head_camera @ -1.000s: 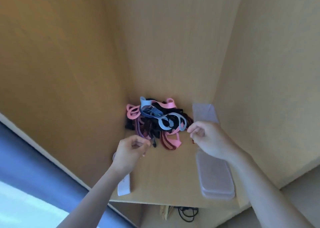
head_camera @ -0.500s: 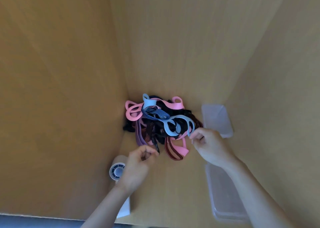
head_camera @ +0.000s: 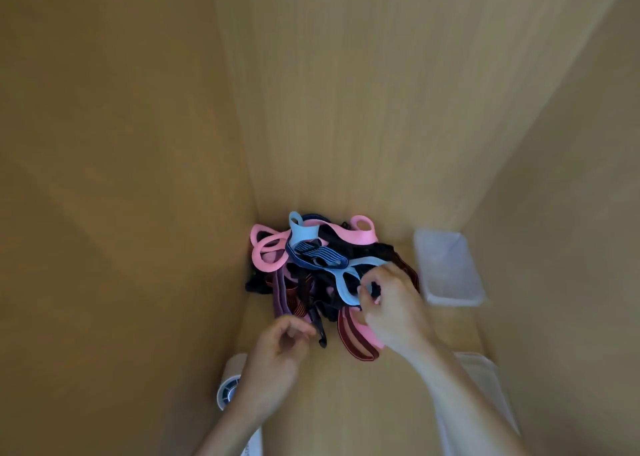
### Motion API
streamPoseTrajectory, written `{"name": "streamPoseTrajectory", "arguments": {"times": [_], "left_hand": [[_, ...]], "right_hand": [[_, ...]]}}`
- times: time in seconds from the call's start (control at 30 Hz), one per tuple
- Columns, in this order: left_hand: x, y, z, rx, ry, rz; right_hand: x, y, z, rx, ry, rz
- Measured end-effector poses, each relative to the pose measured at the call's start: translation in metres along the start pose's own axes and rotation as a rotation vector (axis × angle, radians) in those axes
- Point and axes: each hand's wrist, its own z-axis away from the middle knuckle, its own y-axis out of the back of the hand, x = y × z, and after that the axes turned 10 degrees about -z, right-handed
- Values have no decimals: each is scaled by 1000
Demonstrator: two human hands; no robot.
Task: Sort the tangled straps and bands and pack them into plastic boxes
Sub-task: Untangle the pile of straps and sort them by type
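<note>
Head view: tangle of straps and bands (head_camera: 325, 275) is lying at the back of a wooden shelf (head_camera: 346, 403), pushed into the back-left corner, touching the L wall.

R hand (head_camera: 391, 311) is reaching in over the pile's right side. Its grip is pinching the light-blue band (head_camera: 341, 284) at the near loop, thumb and fingers curled round it. That band is running up and left through the heap, under a dark-blue striped band (head_camera: 317, 256).

L hand (head_camera: 277, 355) is hovering at the pile's near-left edge w/ fingers curled inward. Fingertips are sitting just beside a black strap (head_camera: 320, 327) that is sticking out toward the camera; can't tell whether the grip is actually pinching it or holding nothing.

Pink band (head_camera: 268, 253) is looping at the heap's left; a dark-red striped band (head_camera: 353, 343) is poking out at the front, partly under the R wrist.

Clear plastic box (head_camera: 453, 298) is sitting open near the pile's right side, against the R wall. Second plastic box (head_camera: 485, 379) is lying nearer, behind the R forearm. White roll (head_camera: 230, 383) is lying by the L wall, behind the L wrist.
</note>
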Motion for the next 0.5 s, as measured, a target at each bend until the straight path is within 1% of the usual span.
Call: {"name": "streamPoseTrajectory", "arguments": {"times": [0.1,0.23,0.37,0.43,0.5], "left_hand": [[6,-6,-7,-1,-7,8],[15,-11,-16,-10,-10,-3],[24,-16,-20,-12,-26,-6],[26,-18,-18,-16,-29,-3],[25,-19,-15,-13,-33,-12]], "right_hand": [[4,-1,-16,46,35,42],[-2,-10,-39,4,139,91],[-7,-35,-60,-103,197,189],[-1,-50,-58,-168,193,281],[9,-58,-49,-190,214,312]]}}
